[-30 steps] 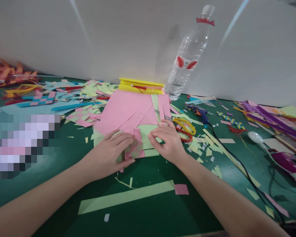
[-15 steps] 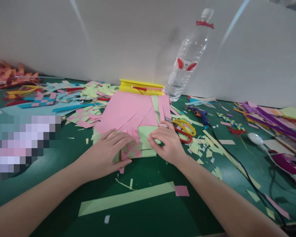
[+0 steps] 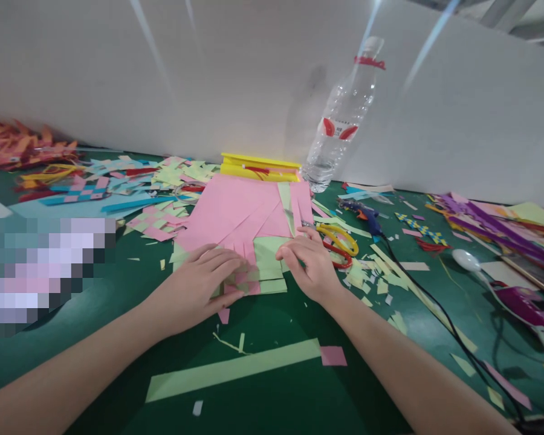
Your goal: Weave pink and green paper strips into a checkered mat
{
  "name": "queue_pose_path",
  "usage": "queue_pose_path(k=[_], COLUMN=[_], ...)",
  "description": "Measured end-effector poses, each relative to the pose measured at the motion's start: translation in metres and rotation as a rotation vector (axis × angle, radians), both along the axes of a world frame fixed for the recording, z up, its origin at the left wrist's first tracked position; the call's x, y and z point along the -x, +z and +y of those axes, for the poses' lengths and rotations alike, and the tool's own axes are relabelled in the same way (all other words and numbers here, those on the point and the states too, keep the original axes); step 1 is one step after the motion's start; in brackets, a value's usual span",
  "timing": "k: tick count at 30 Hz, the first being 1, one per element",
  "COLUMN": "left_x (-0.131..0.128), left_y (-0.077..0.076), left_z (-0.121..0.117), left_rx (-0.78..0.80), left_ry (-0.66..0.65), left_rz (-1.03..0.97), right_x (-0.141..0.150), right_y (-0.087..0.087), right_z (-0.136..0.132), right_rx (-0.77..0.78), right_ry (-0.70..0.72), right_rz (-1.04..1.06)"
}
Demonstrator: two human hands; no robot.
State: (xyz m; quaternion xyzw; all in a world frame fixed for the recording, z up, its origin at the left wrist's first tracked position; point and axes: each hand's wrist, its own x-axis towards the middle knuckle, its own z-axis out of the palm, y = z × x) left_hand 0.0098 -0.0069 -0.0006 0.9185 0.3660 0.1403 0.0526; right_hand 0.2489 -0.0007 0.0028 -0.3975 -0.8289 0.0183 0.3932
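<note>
In the head view my left hand lies over the left part of a small weave of pink and pale green paper strips. Its fingers are stretched out over the strips, with the thumb apart at the near edge. Beside the weave's right side, my right hand is curled, thumb and forefinger close together. Whatever sits between those fingertips is too small or hidden to make out. Behind both hands lies a pink paper sheet, with a pale green strip on its right. Scissors with yellow and red handles touch or nearly touch my right hand.
A clear plastic bottle leans by the wall behind a yellow folder. At right are a glue gun, its black cord, and a white spoon-like object. Paper scraps surround the work; a long green strip lies in front.
The camera view has tilted up slightly, so most things sit a little lower. My right hand has drawn slightly away from the weave; my left hand stays on it.
</note>
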Motion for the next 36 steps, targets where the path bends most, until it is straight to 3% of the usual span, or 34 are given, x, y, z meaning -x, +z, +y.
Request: queue_pose_path(k=[10, 18, 25, 30, 36], left_x=[0.004, 0.002, 0.013, 0.016, 0.014], left_y=[0.000, 0.002, -0.002, -0.001, 0.005], left_z=[0.001, -0.001, 0.006, 0.006, 0.001], left_rx=[0.033, 0.021, 0.024, 0.036, 0.031], left_ry=[0.010, -0.036, 0.156, 0.193, 0.187], left_rz=[-0.019, -0.033, -0.063, -0.033, -0.021], right_x=[0.002, 0.004, 0.003, 0.005, 0.006], right_y=[-0.001, -0.002, 0.001, 0.000, -0.007], right_z=[0.000, 0.000, -0.002, -0.004, -0.004], right_rx=[-0.008, 0.061, 0.112, 0.089, 0.100], right_ry=[0.019, 0.129, 0.168, 0.230, 0.210], right_rz=[-0.015, -0.151, -0.246, -0.269, -0.301])
